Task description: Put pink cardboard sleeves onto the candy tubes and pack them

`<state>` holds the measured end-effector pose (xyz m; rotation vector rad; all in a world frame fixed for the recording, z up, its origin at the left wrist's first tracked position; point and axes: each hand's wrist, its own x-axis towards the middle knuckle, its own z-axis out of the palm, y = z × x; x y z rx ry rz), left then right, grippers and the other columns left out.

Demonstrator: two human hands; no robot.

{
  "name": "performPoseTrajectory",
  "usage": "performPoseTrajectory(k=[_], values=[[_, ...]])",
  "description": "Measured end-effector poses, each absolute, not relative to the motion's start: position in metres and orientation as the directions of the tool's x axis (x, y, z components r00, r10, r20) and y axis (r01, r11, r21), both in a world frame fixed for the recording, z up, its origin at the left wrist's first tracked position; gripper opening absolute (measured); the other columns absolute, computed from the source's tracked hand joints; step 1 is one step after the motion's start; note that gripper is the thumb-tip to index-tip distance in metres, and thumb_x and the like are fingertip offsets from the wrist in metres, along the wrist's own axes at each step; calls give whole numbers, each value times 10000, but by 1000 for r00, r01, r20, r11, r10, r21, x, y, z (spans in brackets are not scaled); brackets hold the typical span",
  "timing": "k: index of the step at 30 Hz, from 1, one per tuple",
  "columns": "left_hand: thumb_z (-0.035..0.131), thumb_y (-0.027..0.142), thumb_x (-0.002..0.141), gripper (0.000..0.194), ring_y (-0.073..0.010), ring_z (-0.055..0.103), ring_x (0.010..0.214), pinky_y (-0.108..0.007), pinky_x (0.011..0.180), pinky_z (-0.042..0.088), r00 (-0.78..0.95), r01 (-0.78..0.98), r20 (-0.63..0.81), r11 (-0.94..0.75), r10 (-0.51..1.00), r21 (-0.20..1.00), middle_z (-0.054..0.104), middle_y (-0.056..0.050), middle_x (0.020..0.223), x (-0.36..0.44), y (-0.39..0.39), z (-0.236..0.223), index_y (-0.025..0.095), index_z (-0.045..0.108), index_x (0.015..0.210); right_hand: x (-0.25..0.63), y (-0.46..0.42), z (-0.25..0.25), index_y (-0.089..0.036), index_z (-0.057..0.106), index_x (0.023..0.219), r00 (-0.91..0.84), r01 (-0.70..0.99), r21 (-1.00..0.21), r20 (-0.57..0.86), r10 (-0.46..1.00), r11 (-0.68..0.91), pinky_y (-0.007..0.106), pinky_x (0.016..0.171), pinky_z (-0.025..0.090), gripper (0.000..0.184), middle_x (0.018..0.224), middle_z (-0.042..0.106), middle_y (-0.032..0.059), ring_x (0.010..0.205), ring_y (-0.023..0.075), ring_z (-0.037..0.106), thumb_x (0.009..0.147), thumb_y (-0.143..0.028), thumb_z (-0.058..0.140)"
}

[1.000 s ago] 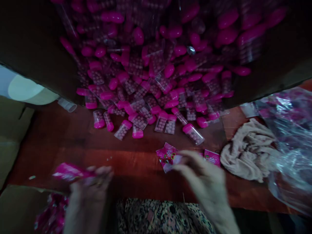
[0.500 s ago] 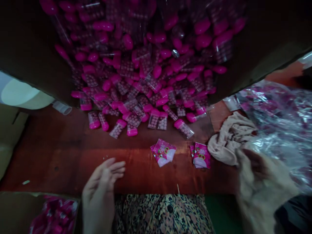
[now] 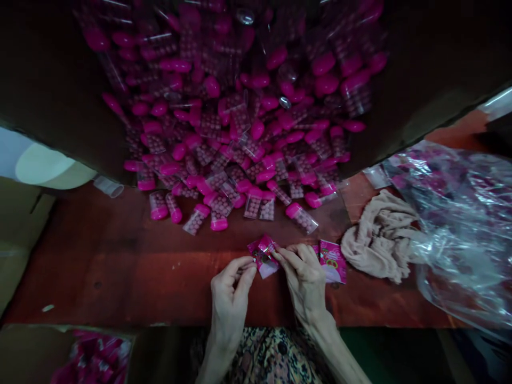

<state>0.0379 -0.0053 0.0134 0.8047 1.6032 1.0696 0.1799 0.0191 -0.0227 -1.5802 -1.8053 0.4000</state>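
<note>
Left hand [image 3: 231, 290] and right hand [image 3: 303, 274] pinch pink packet [image 3: 263, 257] together above desk [image 3: 120, 277]; second packet [image 3: 333, 262] lies flat beside right hand; large heap of pink-capped tubes [image 3: 218, 213] remains.

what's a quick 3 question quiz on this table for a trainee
1. What do the left hand and right hand pinch between them?
2. True or false: the crumpled beige cloth lies left of the left hand.
3. What lies just right of the right hand?
a) a second pink packet
b) a pink-capped tube
c) a cardboard box

Key:
1. A pink printed packet
2. False, it lies right of the right hand
3. a
</note>
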Motion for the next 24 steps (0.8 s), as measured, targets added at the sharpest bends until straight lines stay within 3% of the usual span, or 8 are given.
performPoseTrajectory(k=[4,7,11,15,18,24], values=[[716,241,651,267,-174,639,722,-254,688,498,-259,-149,-397,370,880,917,723,-75,804,43,5,21,151,707,903,174,16,-7,-190,698,873,3,706,-662,361,933,254,289,581,440,163,719,547,40,669,166,513,850,-166,538],[703,254,673,234,-172,627,740,-257,710,487,-180,-294,-425,364,887,884,723,-73,807,52,14,24,133,720,873,168,14,6,-222,693,897,1,655,-681,435,900,328,296,614,461,176,767,570,41,723,170,535,812,-122,576],[691,247,695,121,-126,592,659,-220,662,462,-194,-463,-470,342,861,817,714,-31,715,60,20,25,161,739,765,165,15,16,-216,639,1001,112,538,-819,305,946,200,334,737,490,235,967,592,69,871,195,578,777,-145,625],[722,205,662,53,-94,561,601,-193,635,449,-219,-420,-414,297,884,857,691,7,637,58,17,27,182,743,704,166,16,21,-189,614,763,54,325,-930,198,979,171,225,561,476,93,681,582,-5,607,124,571,803,-116,572],[733,201,649,37,-81,537,566,-181,601,443,-222,-401,-385,277,896,873,660,19,585,55,14,30,174,738,674,162,10,28,-178,574,675,58,302,-935,211,976,184,196,482,433,153,599,535,-21,510,101,512,821,-143,546],[778,183,575,77,-51,490,486,-152,516,427,-197,-573,-483,299,853,763,586,45,512,53,15,43,167,703,585,153,0,46,-168,507,569,-60,287,-948,123,991,136,196,426,371,346,512,452,-26,448,90,441,902,-215,424]])
